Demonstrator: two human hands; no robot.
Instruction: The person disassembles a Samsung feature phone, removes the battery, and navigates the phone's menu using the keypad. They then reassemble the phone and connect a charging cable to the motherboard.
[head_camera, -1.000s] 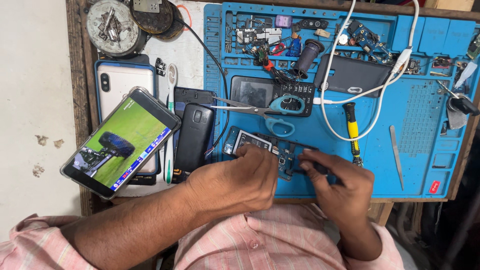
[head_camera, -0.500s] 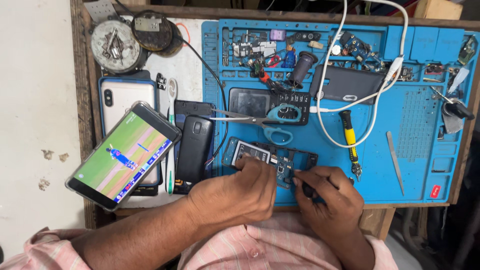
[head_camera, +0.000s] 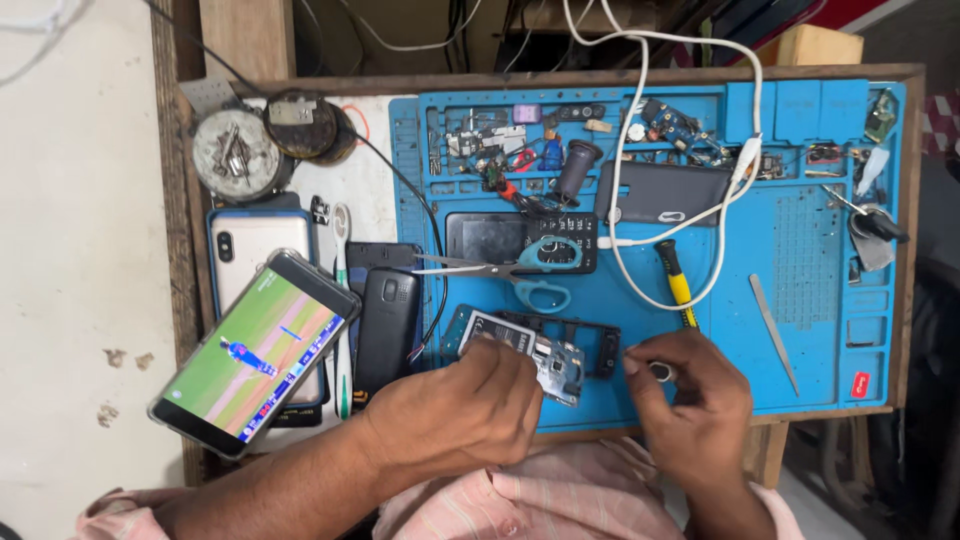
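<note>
Head view, I see left hand (head_camera: 465, 415) clamped on opened phone (head_camera: 535, 350), lower centre of blue mat (head_camera: 800, 290) | right hand (head_camera: 690, 400) at its 3 o'clock, pinching small tool (head_camera: 660, 371), tip hidden | scissors (head_camera: 510, 272) at 12 | lit smartphone (head_camera: 255, 350) at 9.

We wear a shirt (head_camera: 560, 495) of pale pink cloth with thin, darker vertical stripes. Its sleeve (head_camera: 115, 515) ends high on the left arm, leaving the forearm bare. Our left hand (head_camera: 455, 415) and right hand (head_camera: 690, 405) carry no gloves, rings or watch.
</note>
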